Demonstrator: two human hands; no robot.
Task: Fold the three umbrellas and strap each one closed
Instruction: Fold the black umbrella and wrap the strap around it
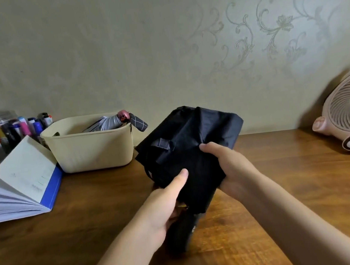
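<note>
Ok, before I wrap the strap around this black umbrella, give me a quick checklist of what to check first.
1. Both hands on the umbrella: ok. The left hand grips near the handle end, the right hand presses the canopy.
2. Canopy gathered tight: not ok. The black umbrella still has loose, bulging fabric.
3. Strap findable: ok. The strap tab shows on top of the fabric, unfastened.
4. Handle supported: cannot tell whether it rests on the table.
5. Other umbrellas: the grey umbrella lies in the cream basket; a third cannot be seen.
</note>
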